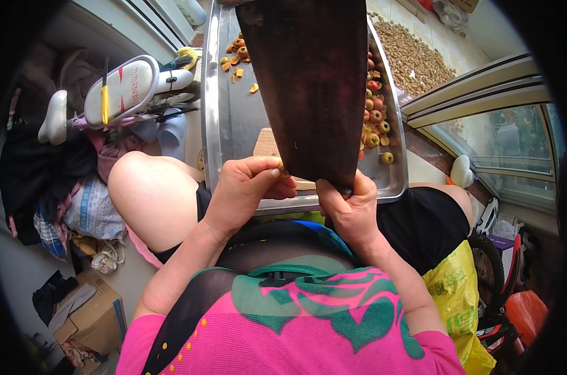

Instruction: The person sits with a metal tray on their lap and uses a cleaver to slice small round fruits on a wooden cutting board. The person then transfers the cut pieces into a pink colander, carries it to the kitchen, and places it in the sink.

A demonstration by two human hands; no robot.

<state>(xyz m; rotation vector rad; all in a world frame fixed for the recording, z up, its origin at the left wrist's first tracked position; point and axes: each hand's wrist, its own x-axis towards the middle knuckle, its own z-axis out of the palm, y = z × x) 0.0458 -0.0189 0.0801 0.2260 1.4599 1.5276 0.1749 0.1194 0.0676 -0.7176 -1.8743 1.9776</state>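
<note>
A broad dark cleaver point(308, 87) rises over the middle of a metal tray point(233, 128), and my right hand point(351, 203) is closed around its handle end. My left hand point(246, 187) pinches a small yellowish piece of fruit point(283, 167) close to the blade's near left corner. Partly behind the blade, a tan board point(266, 142) lies in the tray. Whole red and green small fruits point(376, 117) line the tray's right side. Cut fruit pieces point(235, 53) are scattered at its far left. The blade hides the tray's centre.
My knees flank the tray. On the left are a white and red padded object point(122, 92), piled clothes point(43, 162) and a cardboard box point(96, 315). A glass door point(502, 137), a yellow bag point(452, 294) and a bicycle wheel point(486, 265) stand right. Small tan pieces point(415, 50) cover the far floor.
</note>
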